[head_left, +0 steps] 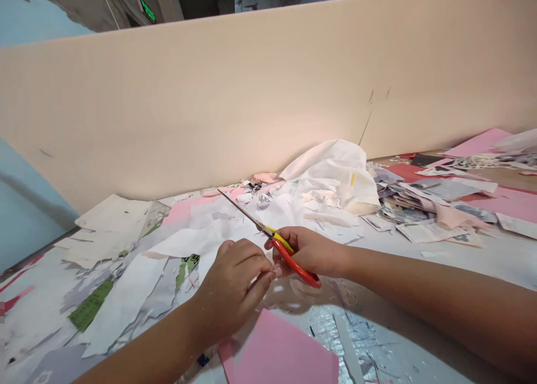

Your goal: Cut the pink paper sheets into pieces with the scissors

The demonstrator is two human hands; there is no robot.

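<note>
My right hand (312, 251) is wrapped around a pair of scissors (295, 263) with red and yellow handles. The blades look closed and point up and to the left. Just left of it, my left hand (235, 280) has its thumb and fingers pinched together, the tips meeting those of my right hand. Whatever lies between these fingertips is too small to make out. Below both hands is a piece of pink sheet (289, 353) with angled edges, its lower part cut off by the frame.
White scraps (126, 294) and a green strip (91, 305) cover the left side. A crumpled white sheet (335, 163) rises against the beige panel (251, 98) at the back. Stacked cut pieces (419, 205) lie on the right, near red and pink sheets. Thread bits litter the front.
</note>
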